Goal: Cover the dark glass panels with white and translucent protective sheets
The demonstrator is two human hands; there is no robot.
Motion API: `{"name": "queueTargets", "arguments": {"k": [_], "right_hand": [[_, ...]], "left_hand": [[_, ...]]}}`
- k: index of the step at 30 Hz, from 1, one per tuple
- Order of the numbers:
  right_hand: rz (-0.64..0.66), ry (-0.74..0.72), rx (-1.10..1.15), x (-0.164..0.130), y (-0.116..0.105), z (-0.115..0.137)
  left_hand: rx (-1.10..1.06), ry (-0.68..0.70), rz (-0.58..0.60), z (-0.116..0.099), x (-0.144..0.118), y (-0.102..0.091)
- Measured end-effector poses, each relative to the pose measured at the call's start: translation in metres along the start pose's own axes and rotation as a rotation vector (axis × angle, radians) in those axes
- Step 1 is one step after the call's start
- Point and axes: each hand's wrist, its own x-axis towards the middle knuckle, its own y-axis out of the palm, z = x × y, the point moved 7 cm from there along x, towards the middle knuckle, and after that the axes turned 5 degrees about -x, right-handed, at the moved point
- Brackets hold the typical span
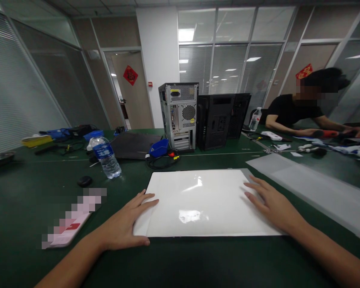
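A glossy white rectangular sheet or panel (219,212) lies flat on the dark green table in front of me, with light reflecting off its surface. My left hand (129,220) rests at its left edge, fingers spread over the border and thumb along the near left corner. On the opposite side, my right hand (273,204) lies over the right edge with its fingers apart and pointing inward. A greyish strip shows along the panel's far right corner. Whether the panel is one piece or several layers I cannot tell.
A translucent sheet (312,188) lies at right. A pink box (75,224), a black mouse-like object (85,181) and a water bottle (106,156) are at left. Behind stand an opened computer case (180,116), a black case (216,120) and a blue tray (159,148). A person (300,108) sits at right.
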Motion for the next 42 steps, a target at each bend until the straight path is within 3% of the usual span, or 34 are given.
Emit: {"name": "queueTargets", "arguments": {"k": [8, 17, 22, 26, 29, 32, 35, 42], "right_hand": [[0.157, 0.062, -0.089, 0.001, 0.004, -0.005], [0.127, -0.131, -0.079, -0.004, 0.01, 0.025], [0.116, -0.158, -0.049, -0.005, 0.009, 0.033], [0.09, -0.076, -0.081, -0.003, 0.003, 0.021], [0.055, 0.104, -0.195, -0.002, -0.005, -0.003], [0.108, 0.252, -0.252, -0.003, -0.005, -0.023], [0.136, 0.219, -0.196, -0.004, -0.001, -0.023], [0.064, 0.171, -0.087, -0.002, 0.002, -0.018]], "left_hand": [[0.001, -0.056, 0.044, -0.003, -0.001, 0.001], [0.002, -0.047, 0.052, -0.001, 0.001, 0.004], [0.023, -0.042, 0.049, -0.002, 0.001, 0.002], [0.036, -0.038, 0.043, -0.003, 0.001, 0.002], [0.039, -0.035, 0.04, -0.002, 0.001, 0.003], [0.039, -0.021, 0.037, -0.003, 0.001, 0.003], [0.044, -0.012, 0.04, -0.005, 0.0, 0.004], [0.038, 0.012, 0.001, -0.007, 0.002, 0.005]]}}
